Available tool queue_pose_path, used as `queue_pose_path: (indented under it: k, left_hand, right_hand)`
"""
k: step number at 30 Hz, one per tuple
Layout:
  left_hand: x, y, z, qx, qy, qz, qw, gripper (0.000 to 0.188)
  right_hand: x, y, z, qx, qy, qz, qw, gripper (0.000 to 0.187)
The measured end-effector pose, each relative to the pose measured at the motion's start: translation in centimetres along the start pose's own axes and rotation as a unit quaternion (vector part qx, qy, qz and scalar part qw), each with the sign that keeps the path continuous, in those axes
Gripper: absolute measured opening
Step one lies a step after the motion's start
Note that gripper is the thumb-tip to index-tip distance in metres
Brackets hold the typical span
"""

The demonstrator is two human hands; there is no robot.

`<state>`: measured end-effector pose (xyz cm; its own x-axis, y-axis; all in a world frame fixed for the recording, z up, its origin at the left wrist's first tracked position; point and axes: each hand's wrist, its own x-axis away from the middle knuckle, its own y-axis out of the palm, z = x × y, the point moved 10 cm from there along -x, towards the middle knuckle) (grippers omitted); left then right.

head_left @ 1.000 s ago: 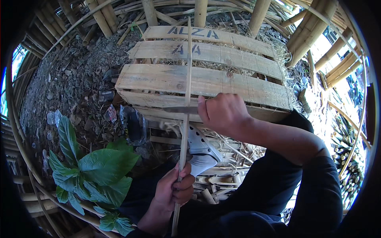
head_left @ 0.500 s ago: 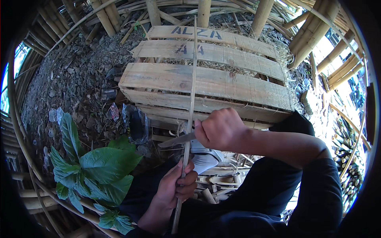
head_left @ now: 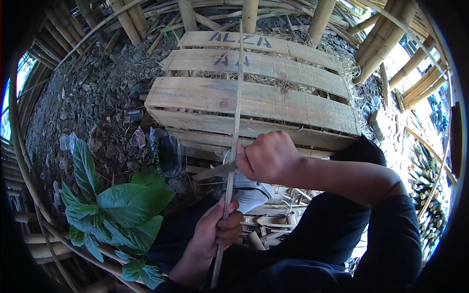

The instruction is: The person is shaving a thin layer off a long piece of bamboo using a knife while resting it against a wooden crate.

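Note:
A long, thin bamboo strip (head_left: pixel 237 107) runs from below my left hand up over a wooden slatted crate (head_left: pixel 254 100). My left hand (head_left: pixel 215 229) is wrapped round the strip near its lower part. Just above it, my right hand (head_left: pixel 271 156) is closed round a knife, whose handle the fingers hide. The knife blade (head_left: pixel 213 172) points left and lies across the strip, touching it. My right thumb is close against the strip. Below the blade shows a light grey shoe or sock (head_left: pixel 251 198).
A broad-leaved green plant (head_left: pixel 129 205) stands at the left. Clear plastic litter (head_left: pixel 166 151) lies on the stony soil in front of the crate. Bamboo posts (head_left: pixel 250 17) rise behind it. Cut bamboo pieces (head_left: pixel 425 190) are stacked at the far right, and more lie under my legs.
The knife and my right hand have shifted very slightly to the left. My left hand keeps its hold, and the strip stays almost in place.

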<state>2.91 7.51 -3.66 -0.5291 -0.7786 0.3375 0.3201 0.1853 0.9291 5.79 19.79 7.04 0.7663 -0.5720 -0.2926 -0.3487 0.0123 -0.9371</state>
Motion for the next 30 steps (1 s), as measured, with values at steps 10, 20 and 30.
queue_pose_path:
  k: [10,20,30]
  left_hand:
    - [-0.6,1.3,0.8,-0.016,0.062,-0.028,0.998,0.028]
    - [-0.6,-1.7,1.6,-0.161,0.071,0.040,0.983,0.048]
    - [0.1,-5.1,6.3,-0.134,0.254,0.166,0.943,0.037]
  right_hand:
    - [-0.5,0.8,1.6,0.002,0.040,-0.046,0.998,0.052]
    - [1.1,4.5,2.1,-0.258,0.185,-0.217,0.923,0.059]
    - [2.4,5.6,4.9,-0.374,0.329,-0.170,0.850,0.035]
